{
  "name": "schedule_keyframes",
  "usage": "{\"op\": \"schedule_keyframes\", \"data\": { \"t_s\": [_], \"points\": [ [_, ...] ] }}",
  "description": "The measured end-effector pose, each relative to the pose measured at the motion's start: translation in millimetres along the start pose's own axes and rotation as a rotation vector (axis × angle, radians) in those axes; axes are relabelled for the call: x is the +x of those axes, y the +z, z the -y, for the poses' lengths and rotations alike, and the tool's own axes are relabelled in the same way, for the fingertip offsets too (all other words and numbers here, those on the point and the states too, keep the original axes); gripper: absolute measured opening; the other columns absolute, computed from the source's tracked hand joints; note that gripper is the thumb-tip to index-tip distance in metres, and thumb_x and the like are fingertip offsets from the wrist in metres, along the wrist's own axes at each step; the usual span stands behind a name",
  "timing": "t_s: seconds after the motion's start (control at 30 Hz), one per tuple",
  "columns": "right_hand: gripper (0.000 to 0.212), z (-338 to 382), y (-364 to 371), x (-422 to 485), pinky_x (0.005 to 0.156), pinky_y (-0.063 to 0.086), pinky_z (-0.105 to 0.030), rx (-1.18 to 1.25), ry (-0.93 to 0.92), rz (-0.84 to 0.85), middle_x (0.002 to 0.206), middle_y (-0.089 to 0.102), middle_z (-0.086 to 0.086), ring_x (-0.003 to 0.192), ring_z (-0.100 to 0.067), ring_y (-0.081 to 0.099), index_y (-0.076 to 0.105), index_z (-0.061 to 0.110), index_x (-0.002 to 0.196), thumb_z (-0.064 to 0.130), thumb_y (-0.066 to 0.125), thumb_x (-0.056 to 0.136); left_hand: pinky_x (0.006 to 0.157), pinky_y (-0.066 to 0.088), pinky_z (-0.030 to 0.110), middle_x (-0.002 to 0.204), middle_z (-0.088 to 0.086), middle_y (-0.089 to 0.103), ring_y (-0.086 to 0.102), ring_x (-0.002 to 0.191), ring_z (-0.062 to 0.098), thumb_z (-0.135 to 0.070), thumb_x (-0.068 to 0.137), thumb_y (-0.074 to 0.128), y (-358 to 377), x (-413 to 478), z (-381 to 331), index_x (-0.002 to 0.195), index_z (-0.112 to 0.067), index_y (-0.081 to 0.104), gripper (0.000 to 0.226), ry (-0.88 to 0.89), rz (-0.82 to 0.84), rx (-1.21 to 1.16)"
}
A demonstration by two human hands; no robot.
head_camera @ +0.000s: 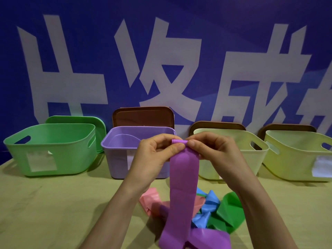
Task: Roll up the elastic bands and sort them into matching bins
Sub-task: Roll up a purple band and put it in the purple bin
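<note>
A purple elastic band [182, 186] hangs in front of me, its top end rolled into a small tube. My left hand [156, 153] and my right hand [210, 150] pinch that rolled end from either side, above the table. The band's lower end lies folded on the table near the front edge. Behind my hands stands the purple bin [122, 144]. To its left is a green bin [53, 148]; to its right are two pale yellow bins [233, 159] [296, 157]. Pink [151, 198], blue [208, 203] and green [231, 209] bands lie in a heap under my wrists.
Lids lean against the blue banner wall behind the bins: a green lid [77, 120] and brown lids [143, 116]. White labels are stuck on the fronts of the bins. The tan tabletop [53, 209] stretches bare to the left of the heap.
</note>
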State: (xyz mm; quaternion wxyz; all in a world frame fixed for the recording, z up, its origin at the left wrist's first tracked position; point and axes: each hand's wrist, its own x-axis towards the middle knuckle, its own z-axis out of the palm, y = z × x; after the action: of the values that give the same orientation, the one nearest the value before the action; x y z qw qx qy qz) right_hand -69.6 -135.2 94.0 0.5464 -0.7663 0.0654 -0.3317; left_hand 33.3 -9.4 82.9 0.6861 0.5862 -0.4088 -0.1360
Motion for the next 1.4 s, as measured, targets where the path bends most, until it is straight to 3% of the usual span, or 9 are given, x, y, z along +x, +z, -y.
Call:
{"op": "schedule_keyframes", "data": {
  "t_s": [0.17, 0.3, 0.53, 0.83, 1.03, 1.2, 1.4],
  "points": [
    [0.022, 0.9, 0.6, -1.1, 0.066, 0.053, -0.019, 0.072, -0.036, -0.027, 0.08, 0.072, -0.007, 0.074, -0.009, 0.066, 0.073, 0.008, 0.087, 0.021, 0.068, 0.07, 0.071, 0.055, 0.023, 0.095, 0.01, 0.073, 0.069, 0.086, 0.016, -0.018, 0.069, 0.073, -2.4, 0.1, -1.1, 0.097, -0.016, 0.07, 0.028, -0.132, 0.068, -0.117],
    [0.018, 1.5, 2.2, -0.8, 0.065, 0.053, -0.018, 0.14, -0.046, -0.046, 0.077, 0.072, -0.001, 0.074, -0.008, 0.065, 0.073, 0.01, 0.085, 0.016, 0.069, 0.069, 0.067, 0.055, 0.02, 0.093, 0.006, 0.075, 0.07, 0.081, 0.013, -0.013, 0.08, 0.07, -0.1, -2.0, -3.4, 0.102, -0.015, 0.071, 0.022, -0.218, 0.112, -0.087],
    [0.016, 5.0, 1.4, -2.0, 0.063, 0.052, -0.017, 0.138, -0.025, -0.018, 0.076, 0.072, 0.003, 0.074, -0.006, 0.066, 0.072, 0.014, 0.085, 0.017, 0.068, 0.07, 0.06, 0.055, 0.019, 0.079, 0.006, 0.075, 0.071, 0.072, 0.014, -0.023, 0.057, 0.078, -1.3, -0.3, -3.8, 0.084, -0.012, 0.072, 0.03, -0.195, 0.004, -0.028],
    [0.02, 7.0, -1.2, -4.3, 0.064, 0.052, -0.019, 0.177, -0.014, 0.012, 0.082, 0.07, -0.005, 0.076, -0.01, 0.065, 0.072, 0.01, 0.087, 0.018, 0.068, 0.07, 0.06, 0.055, 0.02, 0.073, 0.004, 0.073, 0.069, 0.069, 0.011, -0.024, 0.051, 0.082, 2.5, -0.5, -2.8, 0.072, -0.019, 0.071, 0.024, -0.089, -0.072, 0.039],
    [0.019, 3.5, -0.5, -2.9, 0.07, 0.054, -0.019, 0.123, -0.091, -0.016, 0.075, 0.071, 0.001, 0.075, -0.009, 0.065, 0.072, 0.013, 0.081, 0.013, 0.072, 0.063, 0.052, 0.049, 0.017, 0.064, 0.001, 0.07, 0.066, 0.061, 0.007, -0.025, 0.049, 0.082, 3.5, -3.1, -6.2, 0.064, -0.02, 0.068, 0.021, -0.054, -0.075, 0.039],
    [0.018, 1.7, -3.0, -1.9, 0.076, 0.054, -0.018, 0.104, -0.144, 0.014, 0.079, 0.073, 0.003, 0.078, -0.008, 0.067, 0.071, 0.011, 0.079, 0.004, 0.072, 0.063, 0.054, 0.051, 0.019, 0.067, 0.005, 0.071, 0.067, 0.063, 0.011, -0.025, 0.047, 0.082, 3.0, -3.2, -6.7, 0.067, -0.016, 0.068, 0.026, -0.078, -0.081, 0.002],
    [0.019, -0.8, -8.9, -1.7, 0.08, 0.052, -0.019, 0.042, -0.244, 0.032, 0.087, 0.073, -0.002, 0.085, -0.009, 0.068, 0.072, 0.012, 0.083, 0.011, 0.072, 0.063, 0.06, 0.055, 0.02, 0.075, 0.006, 0.073, 0.069, 0.07, 0.015, -0.031, 0.057, 0.075, 6.3, -5.1, -8.2, 0.08, -0.013, 0.071, 0.03, -0.104, -0.035, -0.072]
  ]
}}
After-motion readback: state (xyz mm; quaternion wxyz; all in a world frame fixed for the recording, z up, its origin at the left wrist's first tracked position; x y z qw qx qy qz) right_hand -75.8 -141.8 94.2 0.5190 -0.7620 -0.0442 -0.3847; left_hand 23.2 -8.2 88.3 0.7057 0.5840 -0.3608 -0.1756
